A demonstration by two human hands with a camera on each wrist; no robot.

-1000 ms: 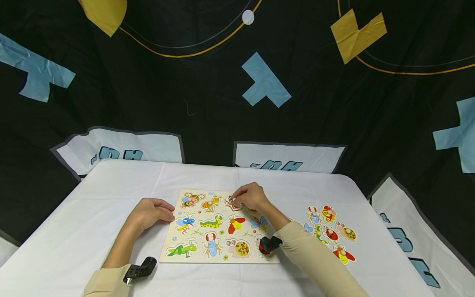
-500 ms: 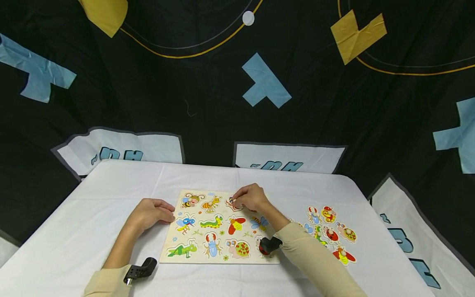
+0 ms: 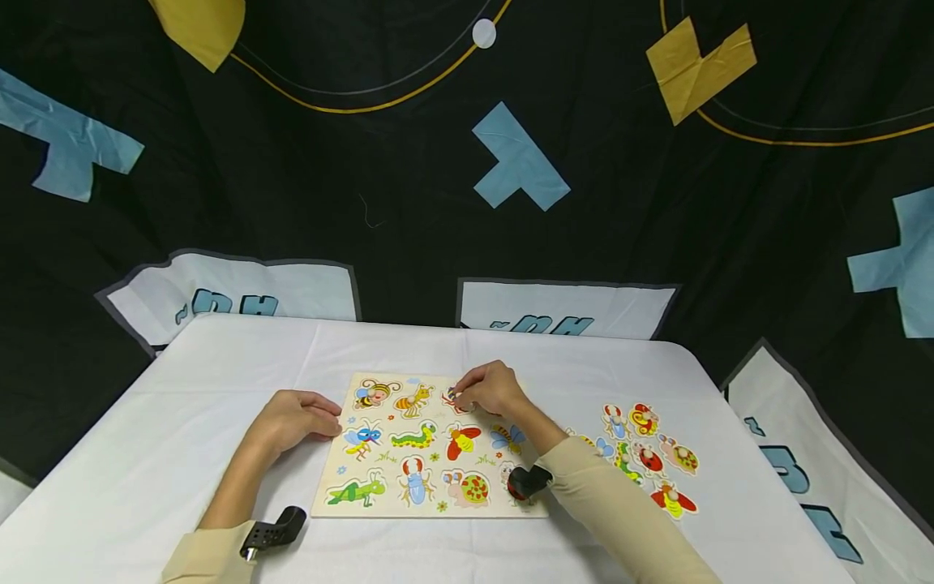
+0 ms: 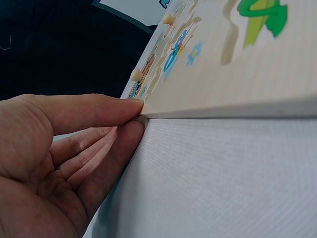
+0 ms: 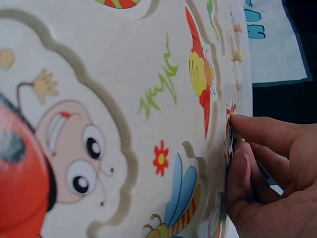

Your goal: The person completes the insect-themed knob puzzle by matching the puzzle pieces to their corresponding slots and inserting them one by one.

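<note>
A wooden insect puzzle board (image 3: 328,470) lies on the white-covered table. My left hand (image 3: 295,422) pinches its left edge; in the left wrist view the thumb and a fingertip (image 4: 132,106) meet at the board's corner. Over the top row, my right hand (image 3: 496,388) pinches a small spider-like puzzle piece (image 3: 451,397), its fingertips close to the board. From the right wrist, this piece (image 5: 229,131) shows edge-on at the recess, its knob mostly hidden by the fingers. A bee piece (image 3: 374,394) and an ant piece (image 3: 413,401) lie in the top row to its left.
Several loose puzzle pieces, among them a ladybug (image 3: 648,459), a snail (image 3: 679,455) and a red-winged bug (image 3: 674,500), lie right of the board beside my right sleeve (image 3: 620,503). A black cloth (image 3: 409,219) hangs behind the table.
</note>
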